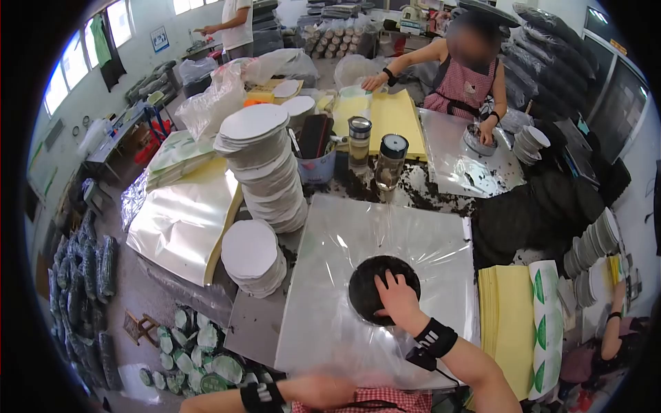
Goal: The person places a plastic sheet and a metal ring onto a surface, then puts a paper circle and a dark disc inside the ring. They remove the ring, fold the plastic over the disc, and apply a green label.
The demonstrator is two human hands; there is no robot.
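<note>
A dark round cake of leaf-like material (363, 282) lies on a stack of clear, shiny film sheets (320, 275) in front of me. My right hand (398, 299) rests on top of the cake with its fingers spread. Down by the front edge, close to my checked apron (392, 400), is my left hand (327, 391); motion smears its fingers, so what it may hold does not show. Both wrists wear black bands.
Tall piles of white round discs (258, 165) and a shorter pile (251, 251) stand left. Two lidded bottles (391, 165) stand at the back. Yellow sheets (506, 323) lie right. Across the table a co-worker (461, 82) presses a round metal piece (480, 142).
</note>
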